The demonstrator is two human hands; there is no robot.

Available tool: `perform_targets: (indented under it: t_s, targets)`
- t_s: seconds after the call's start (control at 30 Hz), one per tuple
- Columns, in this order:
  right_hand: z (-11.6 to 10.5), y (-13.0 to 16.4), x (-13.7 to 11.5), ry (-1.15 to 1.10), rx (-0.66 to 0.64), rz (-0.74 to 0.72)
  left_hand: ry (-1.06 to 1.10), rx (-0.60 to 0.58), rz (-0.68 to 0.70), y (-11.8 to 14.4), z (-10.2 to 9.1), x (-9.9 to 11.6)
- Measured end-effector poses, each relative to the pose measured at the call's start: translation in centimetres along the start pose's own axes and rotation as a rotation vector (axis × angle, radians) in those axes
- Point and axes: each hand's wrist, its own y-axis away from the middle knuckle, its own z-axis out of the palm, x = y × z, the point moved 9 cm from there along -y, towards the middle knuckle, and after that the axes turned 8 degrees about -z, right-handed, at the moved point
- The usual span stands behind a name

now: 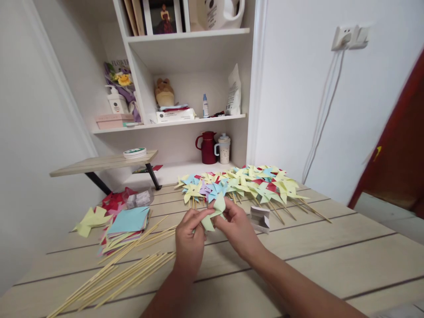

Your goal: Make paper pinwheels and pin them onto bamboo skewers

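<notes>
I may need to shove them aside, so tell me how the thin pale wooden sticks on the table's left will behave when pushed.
The thin pale wooden sticks look round, so they would probably roll and scatter across the smooth wooden table. They lie loose and crisscrossed, so likely fan apart. Being so slender, they seem light and might snap.

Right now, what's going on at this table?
A person is folding a light green paper piece with both hands, the left hand and right hand pinching it above the wooden table. A row of finished pinwheels lies behind the hands. Loose sticks and a stack of paper squares lie to the left, and a small white box sits beside the right hand.
</notes>
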Motion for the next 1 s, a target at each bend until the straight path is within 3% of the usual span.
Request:
perform_targets:
  t_s: [0.2, 0.37, 0.5, 0.6, 0.73, 1.0]
  targets:
    - [0.3, -0.2, 0.2, -0.045, -0.028, -0.007, -0.007, 0.001, -0.024, -0.1, -0.1, 0.1]
    - [1.0, -0.1, 0.6, -0.198, -0.074, 0.005, 0.041, 0.098, -0.168, -0.2, -1.1, -0.9]
    - [0.5, -0.1, 0.8, -0.14, -0.04, 0.002, 0.079, 0.156, -0.185, 0.0, -1.4, -0.9]
    - [0.1, -0.2, 0.3, -0.045, -0.033, -0.033, 0.008, 0.216, -0.104, 0.0, -2.0, -0.1]
    - [-0.3, -0.2, -1.2, 0.129, -0.021, -0.132, -0.184, 0.265, 0.107, 0.4, -2.4, 2.0]
    - [-0.6, 0.5, -2.0, 0.25, 0.002, -0.24, -0.4, 0.237, 0.351, 1.4, -1.8, 4.5]
